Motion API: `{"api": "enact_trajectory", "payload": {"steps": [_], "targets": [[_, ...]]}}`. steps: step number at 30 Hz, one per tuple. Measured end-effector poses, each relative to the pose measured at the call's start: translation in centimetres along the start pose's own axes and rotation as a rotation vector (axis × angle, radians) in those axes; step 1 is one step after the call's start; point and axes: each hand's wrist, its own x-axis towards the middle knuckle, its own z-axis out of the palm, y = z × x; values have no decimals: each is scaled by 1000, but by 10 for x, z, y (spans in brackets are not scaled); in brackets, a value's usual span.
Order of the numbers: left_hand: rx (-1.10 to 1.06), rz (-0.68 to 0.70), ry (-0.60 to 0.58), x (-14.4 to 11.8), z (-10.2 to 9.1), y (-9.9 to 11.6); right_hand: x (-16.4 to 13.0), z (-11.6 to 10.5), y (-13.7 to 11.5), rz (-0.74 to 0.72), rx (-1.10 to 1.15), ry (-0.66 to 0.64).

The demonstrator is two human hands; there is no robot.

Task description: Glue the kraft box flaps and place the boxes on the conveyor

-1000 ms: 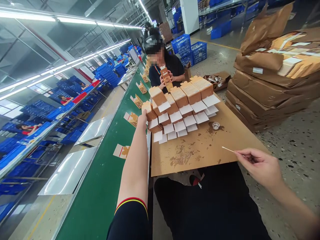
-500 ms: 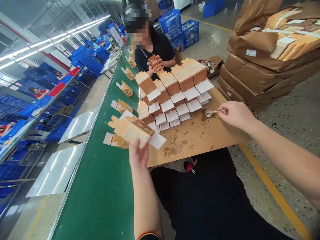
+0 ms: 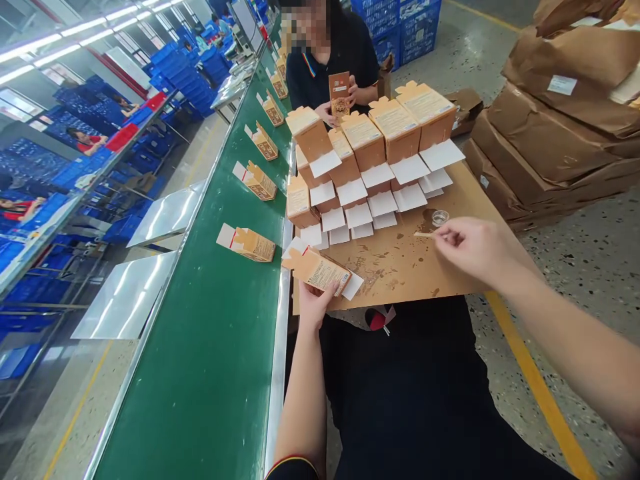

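My left hand (image 3: 315, 300) grips an open-ended cardboard box (image 3: 320, 268), printed brown and cream, over the near left corner of the brown board (image 3: 450, 267). White flaps stick out at both of its ends. Pinched in the fingers of my right hand (image 3: 465, 247) is a thin pale stick (image 3: 424, 235), its tip pointing left above the wet-spotted board. A small clear dish (image 3: 440, 218) stands just beyond those fingers. Behind the held box, similar boxes (image 3: 363, 137) are stacked in rows, white flaps facing me.
On the left runs a green conveyor belt (image 3: 215, 347) carrying a line of open boxes (image 3: 256, 245). Across the board a co-worker (image 3: 333, 53) holds a brown box (image 3: 340, 93). Large paper-wrapped bundles (image 3: 555, 147) stand on the floor at right; blue crates (image 3: 417, 33) are behind.
My left hand has brought the box from above the belt's edge right and down, over the board's corner. The stick has come out of the dish and moved left. The view has shifted.
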Motion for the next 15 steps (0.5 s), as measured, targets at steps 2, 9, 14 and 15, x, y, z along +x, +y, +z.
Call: {"api": "enact_trajectory", "payload": {"steps": [2,9,14,15], "targets": [[31,-1,-18,-1,1,2,-29,31,-22,-60,172,-95],[90,19,-27,-6,3,8,-79,137,-72,-144,274,-173],[121,65,-19,-7,6,0,-74,145,-70,-206,152,-220],[117,75,-5,-7,6,-3,-72,143,-67,-203,147,-211]]}}
